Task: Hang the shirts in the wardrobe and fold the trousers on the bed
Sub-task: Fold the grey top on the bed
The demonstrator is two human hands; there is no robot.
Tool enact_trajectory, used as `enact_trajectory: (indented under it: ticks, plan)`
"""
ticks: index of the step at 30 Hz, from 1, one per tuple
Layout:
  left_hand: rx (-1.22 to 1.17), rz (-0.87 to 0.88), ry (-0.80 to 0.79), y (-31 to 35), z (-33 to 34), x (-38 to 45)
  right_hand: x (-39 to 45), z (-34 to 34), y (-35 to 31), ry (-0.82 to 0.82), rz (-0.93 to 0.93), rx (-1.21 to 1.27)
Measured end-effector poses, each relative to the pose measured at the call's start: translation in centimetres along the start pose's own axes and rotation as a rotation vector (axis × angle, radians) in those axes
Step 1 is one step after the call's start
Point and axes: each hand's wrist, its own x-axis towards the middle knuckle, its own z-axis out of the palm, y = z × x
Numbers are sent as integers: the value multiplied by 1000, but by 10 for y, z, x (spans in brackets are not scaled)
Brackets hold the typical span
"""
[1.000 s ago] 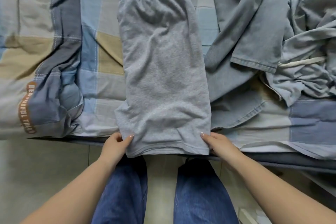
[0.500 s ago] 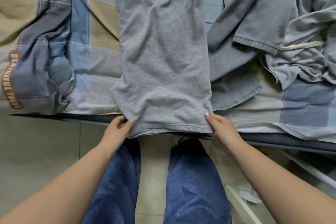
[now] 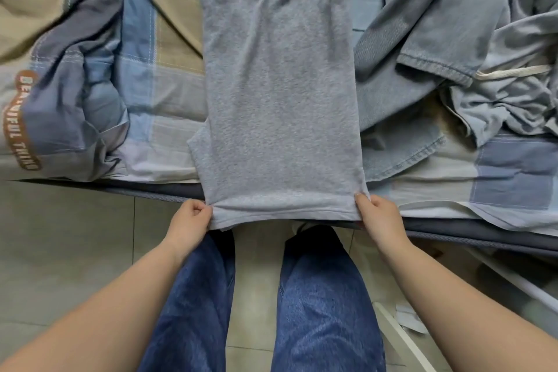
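Fingers [image 3: 201, 209] of my left hand [image 3: 188, 225] pinch the near left corner of the grey trousers [image 3: 279, 106], curled tight around the hem where it hangs just past the edge of the bed [image 3: 169, 130]. Far to the left, a rumpled checked bedsheet [image 3: 99, 39] in blue, tan and grey covers the mattress, and a brown label with white lettering [image 3: 21, 121] runs along its near left side. From my seat at the controls, I see the trousers laid lengthwise down the middle of the bed, folded into a single narrow strip, with the hem at the near edge and the far end running out of view at the top. Below the hem, my legs in blue jeans [image 3: 323, 296] stand on the tiled floor [image 3: 66, 244]. My right hand [image 3: 382, 220] grips the near right corner of the same hem, thumb on top and fingers curled under the cloth. Just right of the trousers lies a heap of blue-grey clothes [image 3: 437, 39], touching their right edge, with a stitched hem and a white drawstring [image 3: 513, 71] showing among the folds. At the near right, a white rail [image 3: 401, 338] slants across the floor beside my right leg.
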Motion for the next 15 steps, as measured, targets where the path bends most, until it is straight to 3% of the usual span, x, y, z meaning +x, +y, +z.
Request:
enact_trajectory:
  ticks: [7, 12, 15]
  plan:
    - [-78, -13, -140, 2, 11, -8, 3, 7, -3, -77, 38, 29]
    - [-102, 0, -31, -2, 18, -10, 2, 3, 2, -40, 19, 58]
    - [-121, -3, -50, -7, 17, -13, 1, 3, 4, -12, 18, 40]
